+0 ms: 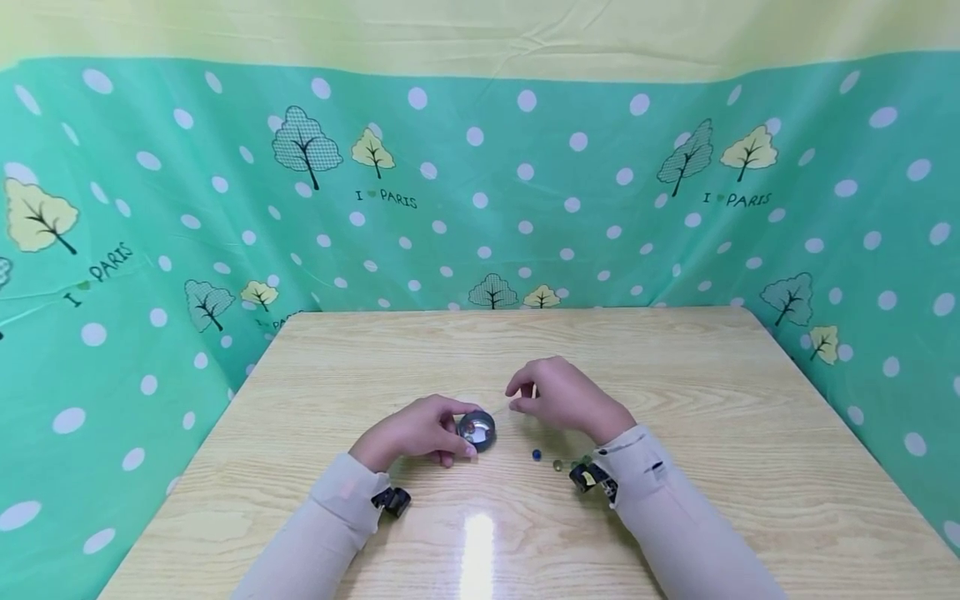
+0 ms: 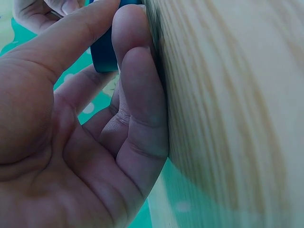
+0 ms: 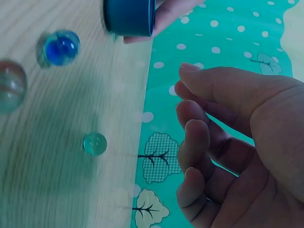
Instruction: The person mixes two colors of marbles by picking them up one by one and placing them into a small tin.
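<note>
My left hand [image 1: 420, 429] grips a small round dark blue container [image 1: 492, 433] at its side, thumb at the near edge and a finger over the far edge. Its inside looks shiny, with a small reddish spot whose kind is unclear. In the left wrist view the lower fingers of the left hand [image 2: 133, 109] rest against the tabletop. To the container's right, my right hand [image 1: 562, 396] hovers above the table with loosely bent fingers. Nothing shows between the fingers of the right hand [image 3: 237, 142]. Below it lie a blue marble [image 3: 62, 47], a brownish marble [image 3: 10, 86] and a clear green marble [image 3: 95, 143].
Several marbles lie near the right wrist, including a yellowish one [image 1: 557, 466]; the wrist camera [image 1: 588, 477] partly hides some green ones. The pale wooden table [image 1: 360, 342] has a bright light reflection near the front. A green dotted cloth [image 1: 480, 225] hangs behind and at both sides.
</note>
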`<state>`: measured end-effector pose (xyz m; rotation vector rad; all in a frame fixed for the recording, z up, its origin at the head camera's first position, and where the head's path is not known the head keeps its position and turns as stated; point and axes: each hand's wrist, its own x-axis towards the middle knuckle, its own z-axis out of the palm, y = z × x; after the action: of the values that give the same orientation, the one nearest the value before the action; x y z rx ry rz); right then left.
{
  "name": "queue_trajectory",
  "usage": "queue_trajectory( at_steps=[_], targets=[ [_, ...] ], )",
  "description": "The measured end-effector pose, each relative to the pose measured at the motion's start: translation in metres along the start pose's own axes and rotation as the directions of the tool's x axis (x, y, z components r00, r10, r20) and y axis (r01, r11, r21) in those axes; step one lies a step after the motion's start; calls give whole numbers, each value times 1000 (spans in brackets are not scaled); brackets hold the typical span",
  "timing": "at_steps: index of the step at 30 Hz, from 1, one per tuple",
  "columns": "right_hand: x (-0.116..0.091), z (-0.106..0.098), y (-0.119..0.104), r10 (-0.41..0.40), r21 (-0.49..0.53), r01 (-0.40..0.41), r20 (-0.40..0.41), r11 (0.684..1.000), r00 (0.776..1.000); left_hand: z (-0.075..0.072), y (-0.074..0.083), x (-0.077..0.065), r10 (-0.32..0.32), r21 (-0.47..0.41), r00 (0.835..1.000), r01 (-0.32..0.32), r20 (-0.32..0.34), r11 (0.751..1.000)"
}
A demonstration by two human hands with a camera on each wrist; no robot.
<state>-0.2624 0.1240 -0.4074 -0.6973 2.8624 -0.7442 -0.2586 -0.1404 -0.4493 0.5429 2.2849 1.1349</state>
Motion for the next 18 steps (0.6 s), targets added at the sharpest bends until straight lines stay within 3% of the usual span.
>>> queue_trajectory(
  at_steps=[18],
  targets=[
    [0, -9, 24, 70, 81, -71, 13, 994, 997, 1, 2, -1, -12, -23, 1000, 12, -9, 1000]
  ],
)
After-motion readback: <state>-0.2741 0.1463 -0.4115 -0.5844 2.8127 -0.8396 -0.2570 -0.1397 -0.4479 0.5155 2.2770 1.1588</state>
